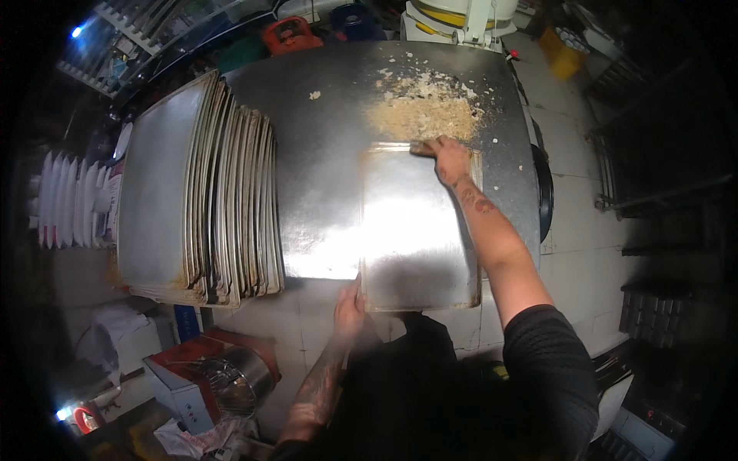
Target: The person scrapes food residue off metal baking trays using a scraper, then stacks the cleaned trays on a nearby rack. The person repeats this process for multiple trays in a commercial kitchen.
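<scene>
A rectangular metal baking tray (412, 253) lies in front of me on the steel table, its near end jutting past the table edge. My left hand (349, 311) grips the tray's left rim close to the near corner. At the far rim, my right hand (451, 159) holds a small flat scraper-like tool (422, 148) against the tray; its exact kind is unclear. Just beyond that rim spreads a heap of tan crumbs and pale flakes (426, 112). To the left, a thick row of similar trays (164, 190) leans on edge, some with browned rims.
The steel table (317, 150) carries one stray flake (314, 95) left of the heap. A white machine (467, 20) stands beyond its far edge. Below left is a mixer (202, 374) with a metal bowl. White packages (72, 199) sit beyond the tray row.
</scene>
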